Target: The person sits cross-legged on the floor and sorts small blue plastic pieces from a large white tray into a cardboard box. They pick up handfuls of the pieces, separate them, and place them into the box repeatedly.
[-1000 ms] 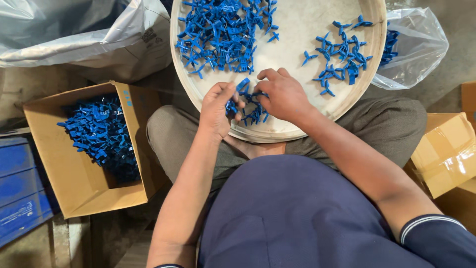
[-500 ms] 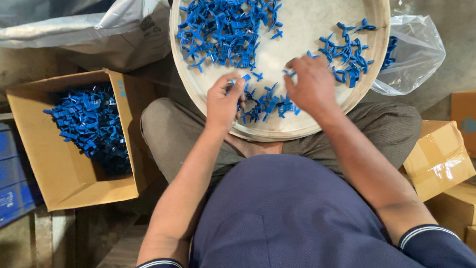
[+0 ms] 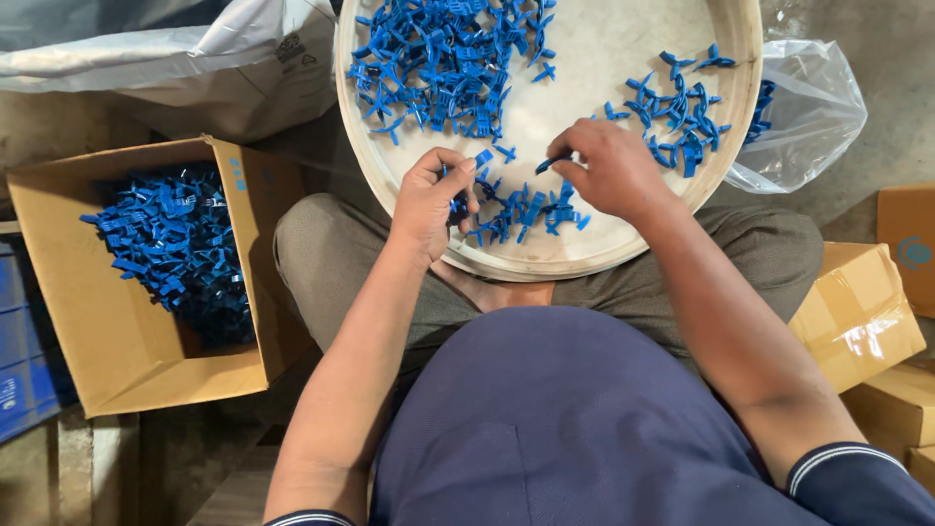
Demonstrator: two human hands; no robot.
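Pinching a small blue plastic piece [image 3: 551, 163] between thumb and fingertips, the right hand [image 3: 612, 170] hovers low over the near part of a round cream tray [image 3: 584, 255] that rests across the person's lap. Its fingers are curled in close, with only the dark tip of the piece showing past them. The left hand [image 3: 431, 200] sits just beside it, loosely closed, thumb and forefinger gripping another blue piece [image 3: 481, 159] that sticks up past the knuckles; whether more pieces lie inside the palm cannot be told. Between and below the two hands lies a small cluster of blue parts [image 3: 521, 211] on the tray floor, touching one another. Farther up the tray, on the left, is a dense heap of blue parts [image 3: 443, 63], and on the right a thinner scatter of parts [image 3: 679, 112], with bare tray surface between them. Beyond the tray's right rim lies a clear plastic bag [image 3: 813, 112] with a few blue parts inside. On the person's left stands an open cardboard box [image 3: 117, 321] partly filled with the same blue parts. A white plastic sack [image 3: 195, 54] lies above that box, and closed cardboard cartons [image 3: 857, 312] sit at the right.
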